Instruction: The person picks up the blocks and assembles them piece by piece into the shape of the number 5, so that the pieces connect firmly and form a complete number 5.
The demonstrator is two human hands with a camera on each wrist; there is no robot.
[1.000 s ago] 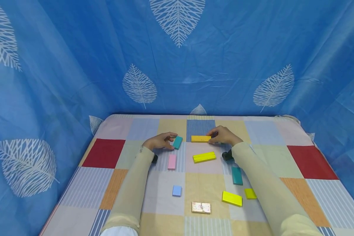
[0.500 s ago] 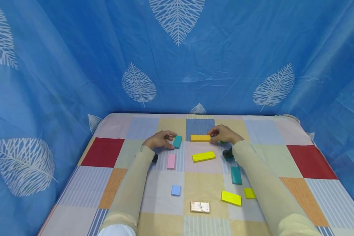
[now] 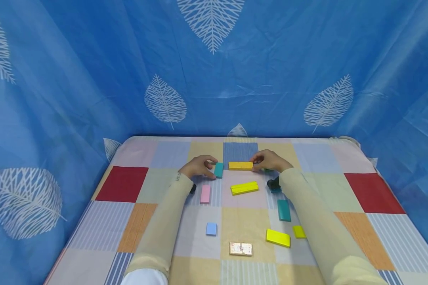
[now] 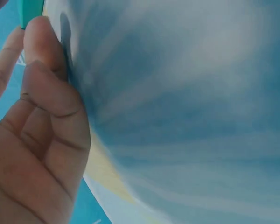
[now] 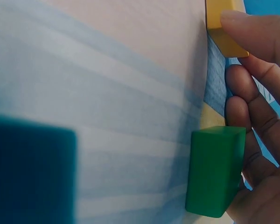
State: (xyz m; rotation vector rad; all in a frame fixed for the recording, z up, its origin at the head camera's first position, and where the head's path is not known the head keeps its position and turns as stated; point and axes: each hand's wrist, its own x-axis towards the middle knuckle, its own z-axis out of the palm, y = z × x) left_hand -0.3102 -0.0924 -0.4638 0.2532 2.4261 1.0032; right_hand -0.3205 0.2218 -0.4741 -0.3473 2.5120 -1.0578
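Note:
My left hand (image 3: 199, 166) pinches a teal rectangular block (image 3: 218, 170) between thumb and a finger at its left side. In the left wrist view only a corner of that teal block (image 4: 31, 11) shows; the other fingers curl beneath. My right hand (image 3: 272, 161) grips the right end of an orange-yellow block (image 3: 239, 166), its thumb on the near face in the right wrist view. A short gap separates these two blocks. A green block (image 5: 215, 172) stands close by my right palm, mostly hidden under the hand in the head view.
Toward me lie a yellow piece (image 3: 244, 188), a pink block (image 3: 205, 194), a small blue block (image 3: 211, 229), a patterned pale tile (image 3: 240, 249), a dark teal block (image 3: 283, 210) and two brighter yellow ones (image 3: 278, 238). Another dark teal block (image 5: 32, 172) sits below my right wrist.
My left hand has shifted right with the teal block, which now stands straighter and nearer to the orange-yellow block. The right hand keeps its grip in place. The head view has shifted slightly.

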